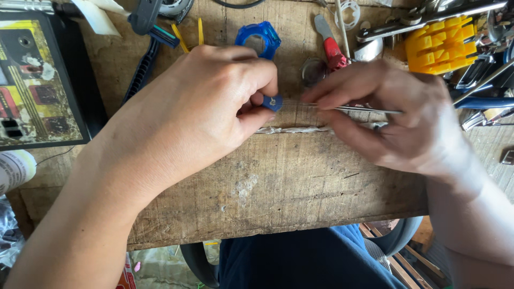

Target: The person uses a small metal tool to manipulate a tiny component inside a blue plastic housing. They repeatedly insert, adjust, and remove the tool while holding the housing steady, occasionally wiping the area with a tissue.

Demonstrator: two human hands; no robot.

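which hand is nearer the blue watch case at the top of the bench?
Left. The left hand lies just below the blue watch case, knuckles almost under it. The right hand, holding a thin metal tool, sits farther off to its right.

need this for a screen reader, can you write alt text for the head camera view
Seen from above, a person's left hand pinches a small blue part while the right hand points thin metal tweezers at it, over a worn wooden workbench. Behind lie a blue watch case, a red-handled tool and a yellow plastic block.
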